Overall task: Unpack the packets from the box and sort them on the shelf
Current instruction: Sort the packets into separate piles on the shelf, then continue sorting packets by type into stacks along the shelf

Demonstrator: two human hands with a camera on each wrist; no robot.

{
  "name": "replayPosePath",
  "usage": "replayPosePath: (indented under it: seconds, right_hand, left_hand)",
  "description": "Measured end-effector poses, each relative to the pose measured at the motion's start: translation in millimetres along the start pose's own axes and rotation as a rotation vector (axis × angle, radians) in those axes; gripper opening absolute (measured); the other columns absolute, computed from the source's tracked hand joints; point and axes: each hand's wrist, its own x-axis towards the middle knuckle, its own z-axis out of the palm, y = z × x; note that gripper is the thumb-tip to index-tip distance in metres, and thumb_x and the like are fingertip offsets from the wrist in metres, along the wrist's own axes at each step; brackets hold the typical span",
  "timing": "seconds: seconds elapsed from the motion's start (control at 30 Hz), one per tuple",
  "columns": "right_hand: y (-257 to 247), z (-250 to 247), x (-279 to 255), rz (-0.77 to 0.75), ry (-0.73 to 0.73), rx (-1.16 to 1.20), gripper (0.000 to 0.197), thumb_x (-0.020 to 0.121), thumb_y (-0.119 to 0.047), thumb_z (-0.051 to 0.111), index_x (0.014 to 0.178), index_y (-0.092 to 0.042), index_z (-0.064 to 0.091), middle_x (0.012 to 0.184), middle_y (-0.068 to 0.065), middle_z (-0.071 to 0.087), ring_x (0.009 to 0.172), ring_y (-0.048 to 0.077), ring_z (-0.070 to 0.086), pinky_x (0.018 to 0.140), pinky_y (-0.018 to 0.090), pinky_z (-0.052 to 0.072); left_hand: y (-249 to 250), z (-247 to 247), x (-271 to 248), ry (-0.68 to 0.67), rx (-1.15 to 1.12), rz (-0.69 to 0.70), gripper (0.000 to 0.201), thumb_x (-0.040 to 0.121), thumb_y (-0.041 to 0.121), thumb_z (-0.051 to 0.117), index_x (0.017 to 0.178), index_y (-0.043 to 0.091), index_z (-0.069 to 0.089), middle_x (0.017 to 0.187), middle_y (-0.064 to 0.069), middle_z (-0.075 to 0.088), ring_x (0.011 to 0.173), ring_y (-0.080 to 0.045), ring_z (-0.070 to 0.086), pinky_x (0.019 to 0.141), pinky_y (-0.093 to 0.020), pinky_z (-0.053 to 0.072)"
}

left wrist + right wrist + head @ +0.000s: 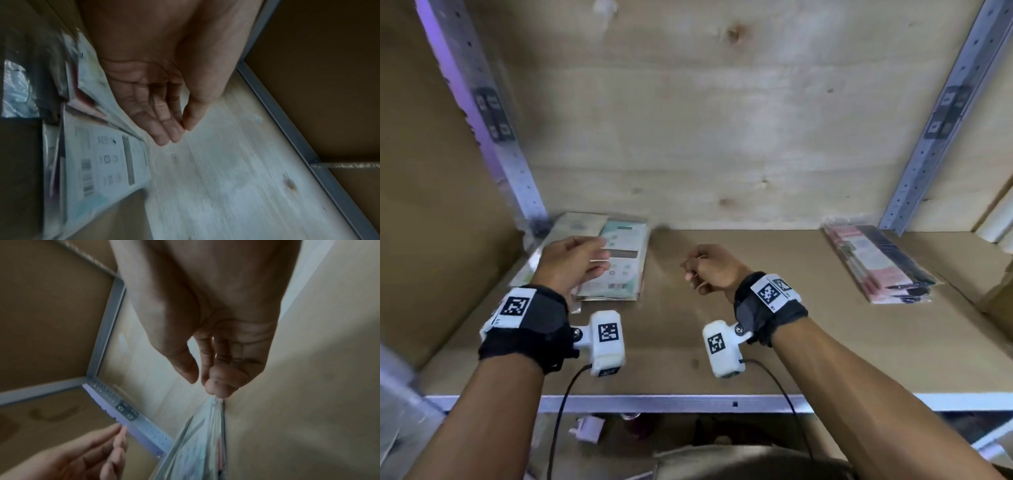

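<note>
Both hands empty over shelf (722, 342): left hand (571, 263) fingers straight, loose, above teal packets (619, 263) at 10 o'clock; right hand (709, 269) loosely curled, nothing in it. Pink packets (880, 263) at 2 o'clock. Box not in view. Prob. between placements; next needs a reach back to box for another pkt.

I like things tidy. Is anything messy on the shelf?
A little. The left pile of packets is fanned out, with edges sticking out unevenly. The right pile lies slanted but neater. Nothing looks spilled or torn.
</note>
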Motion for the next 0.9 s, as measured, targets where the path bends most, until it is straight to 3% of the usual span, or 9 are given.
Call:
replayPosePath:
  seconds: [0.17, 0.3, 0.33, 0.43, 0.5, 0.6, 0.67, 0.77, 0.9]
  right_hand:
    - [-27, 56, 42, 0.075, -0.022, -0.020, 0.026, 0.094, -0.034, 0.063, 0.081, -0.013, 0.055, 0.078, 0.004, 0.056, 0.063, 0.019, 0.053, 0.050, 0.025, 0.049]
    - [-30, 84, 63, 0.123, -0.116, 0.077, 0.025, 0.087, -0.022, 0.074, 0.105, -0.011, 0.062, 0.065, -0.004, 0.071, 0.047, 0.008, 0.066, 0.040, 0.019, 0.050]
    - [-26, 89, 67, 0.145, -0.135, 0.080, 0.030, 0.083, -0.018, 0.078, 0.107, -0.010, 0.063, 0.067, -0.003, 0.074, 0.054, 0.010, 0.071, 0.044, 0.024, 0.055]
    - [-18, 94, 75, 0.085, -0.111, -0.161, 0.054, 0.075, -0.015, 0.084, 0.123, -0.010, 0.061, 0.115, 0.009, 0.072, 0.105, 0.027, 0.069, 0.087, 0.048, 0.058]
    - [-15, 89, 72, 0.060, -0.104, -0.230, 0.060, 0.076, -0.015, 0.084, 0.129, -0.012, 0.057, 0.124, 0.009, 0.067, 0.115, 0.030, 0.064, 0.094, 0.050, 0.054]
    - [-10, 68, 63, 0.050, -0.138, -0.242, 0.044, 0.079, -0.012, 0.081, 0.118, -0.011, 0.060, 0.100, 0.006, 0.071, 0.082, 0.021, 0.071, 0.062, 0.034, 0.060]
    - [-6, 49, 53, 0.047, -0.213, -0.252, 0.015, 0.084, -0.012, 0.076, 0.093, -0.012, 0.064, 0.082, 0.003, 0.067, 0.052, 0.009, 0.063, 0.042, 0.021, 0.047]
    - [1, 14, 28, 0.050, -0.224, -0.204, 0.017, 0.089, -0.014, 0.071, 0.088, -0.015, 0.054, 0.092, 0.011, 0.066, 0.069, 0.021, 0.057, 0.047, 0.025, 0.037]
    - [5, -32, -15, -0.026, -0.142, -0.090, 0.016, 0.089, -0.004, 0.067, 0.093, -0.015, 0.055, 0.101, 0.011, 0.064, 0.089, 0.027, 0.060, 0.063, 0.031, 0.047]
  left_hand:
    - [4, -18, 10, 0.059, -0.057, 0.012, 0.027, 0.091, 0.016, 0.068, 0.113, 0.000, 0.066, 0.081, -0.007, 0.071, 0.056, -0.008, 0.067, 0.054, -0.014, 0.055]
    - [2, -22, 15, 0.074, -0.055, 0.011, 0.021, 0.091, 0.014, 0.067, 0.108, 0.001, 0.067, 0.078, -0.008, 0.071, 0.054, -0.009, 0.065, 0.055, -0.016, 0.055]
    - [1, -22, 17, 0.075, -0.056, 0.010, 0.020, 0.091, 0.014, 0.067, 0.107, 0.002, 0.067, 0.077, -0.008, 0.071, 0.056, -0.011, 0.065, 0.055, -0.017, 0.055]
    - [-2, -19, 20, 0.063, -0.055, 0.007, 0.017, 0.091, 0.015, 0.067, 0.102, 0.002, 0.068, 0.077, -0.009, 0.072, 0.058, -0.015, 0.065, 0.053, -0.017, 0.055]
    - [-4, -14, 20, 0.044, -0.050, -0.007, 0.013, 0.090, 0.016, 0.068, 0.097, 0.004, 0.069, 0.077, -0.010, 0.072, 0.056, -0.014, 0.065, 0.051, -0.015, 0.054]
    - [-8, -5, 19, 0.026, -0.051, -0.036, 0.011, 0.089, 0.018, 0.070, 0.093, 0.008, 0.069, 0.081, -0.010, 0.074, 0.061, -0.015, 0.067, 0.053, -0.017, 0.055]
    - [-10, 2, 18, 0.031, -0.050, -0.043, 0.011, 0.089, 0.017, 0.069, 0.094, 0.007, 0.068, 0.085, -0.011, 0.074, 0.065, -0.018, 0.067, 0.057, -0.019, 0.057]
    - [-15, 16, 16, 0.026, -0.043, -0.069, 0.009, 0.090, 0.016, 0.069, 0.093, 0.009, 0.065, 0.096, -0.014, 0.070, 0.069, -0.022, 0.067, 0.064, -0.023, 0.061]
    - [-20, 50, 1, -0.156, -0.021, -0.186, 0.032, 0.088, 0.031, 0.073, 0.111, 0.016, 0.058, 0.099, -0.009, 0.064, 0.082, -0.028, 0.074, 0.084, -0.035, 0.060]
